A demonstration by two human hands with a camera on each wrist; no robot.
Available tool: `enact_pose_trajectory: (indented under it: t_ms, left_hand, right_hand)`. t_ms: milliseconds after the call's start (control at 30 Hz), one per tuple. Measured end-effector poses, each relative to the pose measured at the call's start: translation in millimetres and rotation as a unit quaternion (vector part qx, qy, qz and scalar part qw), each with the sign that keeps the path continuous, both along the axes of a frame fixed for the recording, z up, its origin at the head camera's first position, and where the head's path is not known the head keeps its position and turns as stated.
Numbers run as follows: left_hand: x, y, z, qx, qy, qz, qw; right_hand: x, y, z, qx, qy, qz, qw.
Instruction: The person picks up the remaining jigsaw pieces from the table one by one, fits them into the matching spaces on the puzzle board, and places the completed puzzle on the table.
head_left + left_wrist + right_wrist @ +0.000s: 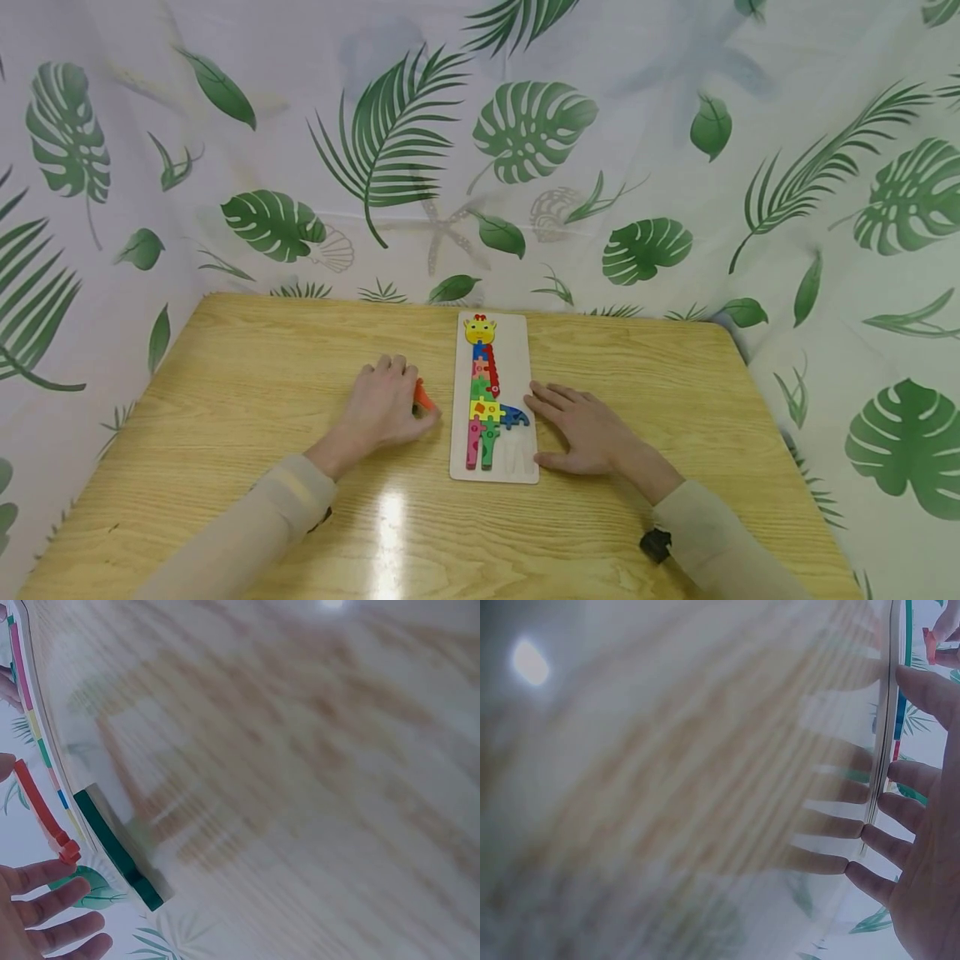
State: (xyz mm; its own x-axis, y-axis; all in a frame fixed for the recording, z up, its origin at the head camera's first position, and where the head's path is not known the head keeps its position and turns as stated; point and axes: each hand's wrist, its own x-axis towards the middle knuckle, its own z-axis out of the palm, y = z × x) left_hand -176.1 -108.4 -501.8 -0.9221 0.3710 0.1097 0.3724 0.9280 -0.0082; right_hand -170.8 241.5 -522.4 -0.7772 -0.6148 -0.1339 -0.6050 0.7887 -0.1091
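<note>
My left hand (382, 406) pinches an orange puzzle piece (425, 395) between thumb and fingers, just left of the wooden puzzle board (513, 350). On that board lies a giraffe puzzle made of coloured pieces, with a yellow head (479, 331) at the top and a blue piece (514, 416) at the right. Below the blue piece, a pale leg-shaped recess (517, 454) shows. A dark green piece (118, 847) stands on the table near my left fingers in the left wrist view; the hand hides it in the head view. My right hand (588, 429) lies with fingers extended, fingertips at the board's right edge.
The wooden table (622, 542) extends around the board on all sides. A white cloth with green leaf prints (645, 150) hangs behind the table and along its sides. A black strap part (656, 546) sits at the right wrist.
</note>
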Motion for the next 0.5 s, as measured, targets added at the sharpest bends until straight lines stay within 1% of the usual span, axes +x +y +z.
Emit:
enact_pose_trajectory:
  t_ms: [133, 333, 500]
  left_hand:
    - [0.0, 0.7, -1.6, -0.006, -0.003, -0.010, 0.9999]
    - [-0.2, 1.7, -4.3, 0.001, -0.011, -0.026, 0.9996]
    - [-0.7, 3.1, -4.1, -0.003, -0.014, -0.043, 0.9990]
  right_hand:
    - [-0.1, 0.0, -0.1, -0.001, 0.002, 0.001, 1.0000]
    - [0.3, -0.4, 0.9, -0.003, 0.001, 0.001, 1.0000]
    - [0.6, -0.8, 1.4, -0.002, 0.000, -0.001, 1.0000]
